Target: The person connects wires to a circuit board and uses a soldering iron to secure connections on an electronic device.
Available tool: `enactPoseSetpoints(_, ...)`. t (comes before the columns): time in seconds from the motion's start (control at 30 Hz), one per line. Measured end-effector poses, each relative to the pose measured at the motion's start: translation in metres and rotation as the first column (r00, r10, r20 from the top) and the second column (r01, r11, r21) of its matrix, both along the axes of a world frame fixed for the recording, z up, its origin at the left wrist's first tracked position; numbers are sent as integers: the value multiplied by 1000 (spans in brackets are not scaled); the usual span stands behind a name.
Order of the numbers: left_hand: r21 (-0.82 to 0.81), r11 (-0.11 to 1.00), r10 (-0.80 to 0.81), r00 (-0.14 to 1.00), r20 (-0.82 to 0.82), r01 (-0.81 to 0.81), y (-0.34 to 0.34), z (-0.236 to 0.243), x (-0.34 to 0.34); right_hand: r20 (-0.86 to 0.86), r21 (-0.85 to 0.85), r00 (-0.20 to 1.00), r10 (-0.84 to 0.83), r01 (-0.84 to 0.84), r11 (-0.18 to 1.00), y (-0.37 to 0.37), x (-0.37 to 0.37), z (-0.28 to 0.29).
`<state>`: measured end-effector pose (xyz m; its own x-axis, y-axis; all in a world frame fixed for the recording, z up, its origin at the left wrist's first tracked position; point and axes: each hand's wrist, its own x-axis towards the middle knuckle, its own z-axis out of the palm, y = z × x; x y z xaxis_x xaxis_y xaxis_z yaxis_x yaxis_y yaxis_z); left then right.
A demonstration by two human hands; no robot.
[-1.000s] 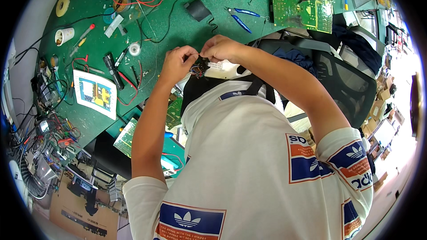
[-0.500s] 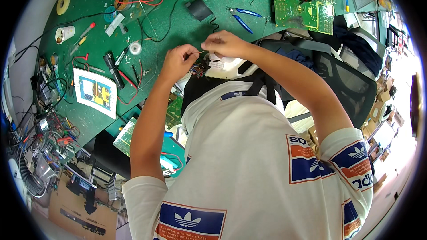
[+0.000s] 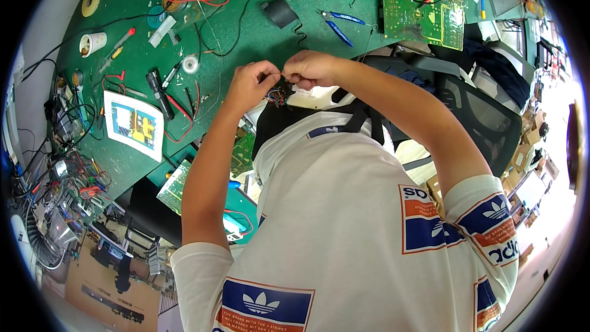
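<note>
At the near edge of the green bench, a cream-coloured plastic housing lies close to my body, with a tangle of thin coloured wires at its left. My left hand is closed above these wires, thumb and forefinger pinching a thin wire. Fingers curled, my right hand pinches at the same spot from the right. The two hands' fingertips almost meet, and they hide most of the wire. Part of the housing is covered by my right hand.
Beyond my hands lie a black flat piece with a coiled lead and blue-handled cutters. A green circuit board is at the far right. Leftward are a solder spool, a flashlight, a printed sheet and a paper cup.
My right hand has curled its fingers more tightly and turned, its fingertips staying close to the left ones. The stretch of wire visible between the hands is now mostly hidden.
</note>
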<state>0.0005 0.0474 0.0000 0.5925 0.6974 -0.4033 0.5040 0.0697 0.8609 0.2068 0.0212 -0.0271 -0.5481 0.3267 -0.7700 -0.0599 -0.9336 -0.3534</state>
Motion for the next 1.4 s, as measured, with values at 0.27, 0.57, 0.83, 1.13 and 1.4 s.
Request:
enactPoseSetpoints(0.27,-41,995,-98,991,-93,94,10,0,1,623,714,770,-136,-631,-302,5,0,19)
enactPoseSetpoints(0.57,-40,999,19,1000,-24,-20,5,-8,1,378,537,925,40,-255,804,10,18,12)
enactPoseSetpoints(0.83,-84,996,1,998,-58,-6,5,3,1,32,-131,999,44,-39,991,12,6,18)
enactPoseSetpoints(1.13,-109,993,-40,998,-52,34,8,3,0,490,860,872,21,-487,152,6,2,14)
enactPoseSetpoints(1.4,-81,996,-30,998,-47,26,9,-2,-1,626,742,772,-110,-633,-221,4,9,11)
